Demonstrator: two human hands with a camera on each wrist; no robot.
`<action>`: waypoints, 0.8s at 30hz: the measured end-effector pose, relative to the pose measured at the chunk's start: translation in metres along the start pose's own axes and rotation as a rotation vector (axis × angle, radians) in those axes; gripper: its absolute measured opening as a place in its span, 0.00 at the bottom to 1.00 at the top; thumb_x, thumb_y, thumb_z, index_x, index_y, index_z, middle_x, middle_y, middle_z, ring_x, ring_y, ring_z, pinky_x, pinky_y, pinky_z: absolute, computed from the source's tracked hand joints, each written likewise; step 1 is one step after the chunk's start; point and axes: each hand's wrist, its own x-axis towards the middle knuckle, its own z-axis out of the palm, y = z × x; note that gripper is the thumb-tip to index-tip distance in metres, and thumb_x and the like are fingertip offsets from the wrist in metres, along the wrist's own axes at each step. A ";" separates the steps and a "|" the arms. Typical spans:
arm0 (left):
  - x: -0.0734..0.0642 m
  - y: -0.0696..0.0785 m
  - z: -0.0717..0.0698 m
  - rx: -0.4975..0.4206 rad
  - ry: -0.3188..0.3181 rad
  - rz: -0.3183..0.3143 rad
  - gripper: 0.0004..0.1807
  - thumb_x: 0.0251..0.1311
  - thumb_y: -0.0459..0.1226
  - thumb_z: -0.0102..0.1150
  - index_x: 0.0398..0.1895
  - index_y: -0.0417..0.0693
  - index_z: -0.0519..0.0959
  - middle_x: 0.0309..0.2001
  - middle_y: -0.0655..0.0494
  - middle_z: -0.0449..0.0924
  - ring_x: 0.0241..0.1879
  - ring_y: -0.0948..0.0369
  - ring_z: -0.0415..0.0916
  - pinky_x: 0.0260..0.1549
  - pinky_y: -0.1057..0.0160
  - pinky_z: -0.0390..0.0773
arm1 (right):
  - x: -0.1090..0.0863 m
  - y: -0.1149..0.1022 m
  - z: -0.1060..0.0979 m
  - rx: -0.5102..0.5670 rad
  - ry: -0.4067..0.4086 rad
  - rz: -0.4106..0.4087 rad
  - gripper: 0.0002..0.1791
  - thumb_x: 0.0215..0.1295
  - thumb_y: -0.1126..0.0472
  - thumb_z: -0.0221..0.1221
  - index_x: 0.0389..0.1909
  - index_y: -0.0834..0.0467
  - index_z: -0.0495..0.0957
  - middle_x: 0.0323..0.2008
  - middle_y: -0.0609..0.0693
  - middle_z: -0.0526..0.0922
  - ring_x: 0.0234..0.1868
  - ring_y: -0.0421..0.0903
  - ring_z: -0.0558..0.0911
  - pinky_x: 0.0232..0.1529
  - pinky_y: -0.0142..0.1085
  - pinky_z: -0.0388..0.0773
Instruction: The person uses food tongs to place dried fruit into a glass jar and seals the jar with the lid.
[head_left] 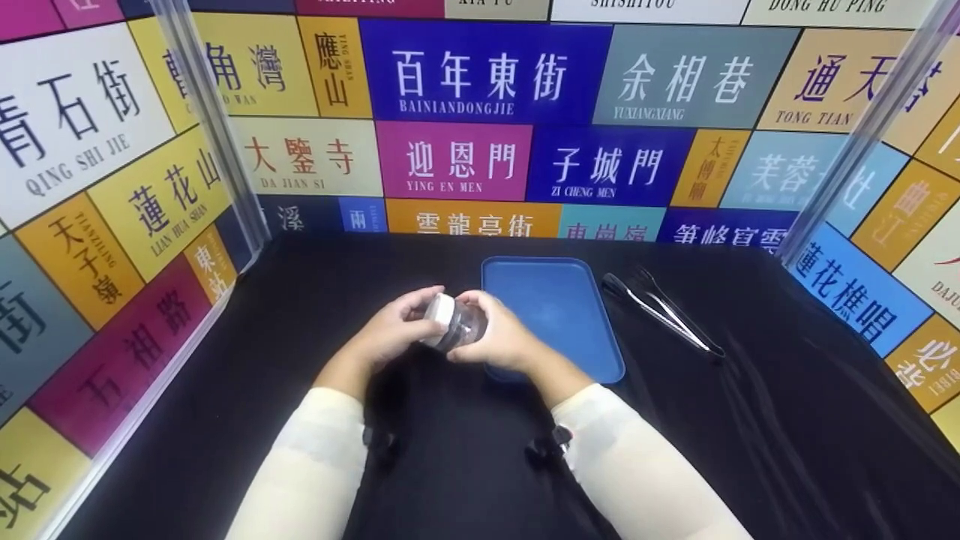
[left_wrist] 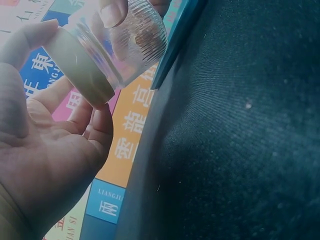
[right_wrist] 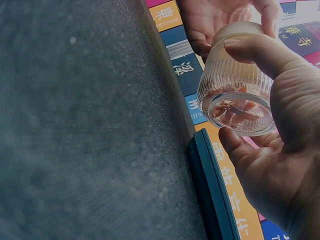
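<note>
A ribbed clear jar (head_left: 472,324) with a white lid (head_left: 441,310) is held tilted between both hands, above the black cloth near the tray's left edge. My left hand (head_left: 391,330) grips the lid by its rim, thumb on one side and fingers on the other in the left wrist view. Round the glass body curls my right hand (head_left: 504,335). Through the jar's base, the right wrist view shows small reddish-brown pieces (right_wrist: 237,112) inside. The lid sits on the jar's mouth.
Just right of the hands lies a blue tray (head_left: 559,300). Metal tongs (head_left: 667,315) rest on the black cloth (head_left: 750,420) beyond it. Panels of colourful street-name signs (head_left: 480,75) stand behind and at both sides, with clear corner posts.
</note>
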 end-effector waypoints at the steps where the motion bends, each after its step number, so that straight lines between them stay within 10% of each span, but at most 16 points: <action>1: 0.000 0.000 0.000 0.004 0.003 -0.002 0.40 0.62 0.39 0.70 0.79 0.50 0.70 0.73 0.45 0.76 0.65 0.48 0.77 0.65 0.53 0.79 | 0.000 0.000 0.000 -0.004 0.001 -0.002 0.50 0.40 0.58 0.84 0.69 0.56 0.73 0.63 0.55 0.80 0.61 0.51 0.79 0.66 0.44 0.79; 11: -0.003 0.003 0.000 0.023 -0.023 -0.004 0.41 0.60 0.37 0.70 0.79 0.54 0.71 0.74 0.46 0.75 0.68 0.47 0.75 0.68 0.49 0.79 | -0.001 0.000 0.000 -0.011 -0.007 0.004 0.51 0.40 0.58 0.85 0.69 0.56 0.72 0.63 0.55 0.79 0.61 0.50 0.79 0.67 0.44 0.78; 24: -0.002 0.002 -0.004 0.054 -0.147 0.231 0.40 0.53 0.25 0.71 0.73 0.48 0.77 0.74 0.51 0.71 0.73 0.53 0.67 0.75 0.49 0.70 | -0.002 0.000 0.000 0.000 -0.036 0.016 0.52 0.40 0.56 0.85 0.70 0.56 0.71 0.63 0.55 0.80 0.62 0.51 0.79 0.70 0.47 0.77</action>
